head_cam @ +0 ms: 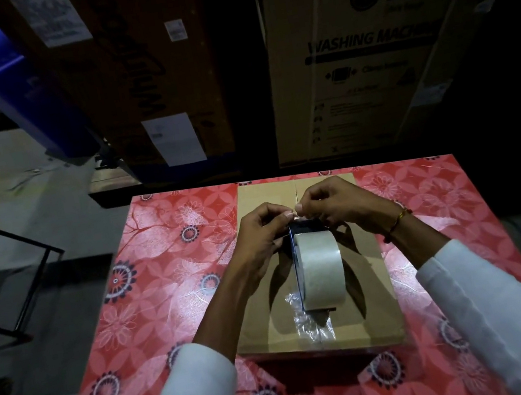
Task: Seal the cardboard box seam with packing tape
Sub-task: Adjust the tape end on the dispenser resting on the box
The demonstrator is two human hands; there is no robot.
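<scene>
A closed cardboard box (368, 282) lies on a table with a red flowered cloth (149, 286). Its centre seam (295, 191) runs away from me. A tape dispenser with a roll of clear packing tape (318, 267) stands upright on the box top. My left hand (259, 236) and my right hand (340, 204) meet above the dispenser's far end, and the fingertips of both pinch the loose tape end there. A crumpled piece of clear tape (308, 321) sticks to the box near its front edge.
Tall cartons stand behind the table, one marked as a washing machine (370, 38). A blue plastic bin (9, 85) leans at the back left. A black metal frame (2, 263) stands on the floor to the left.
</scene>
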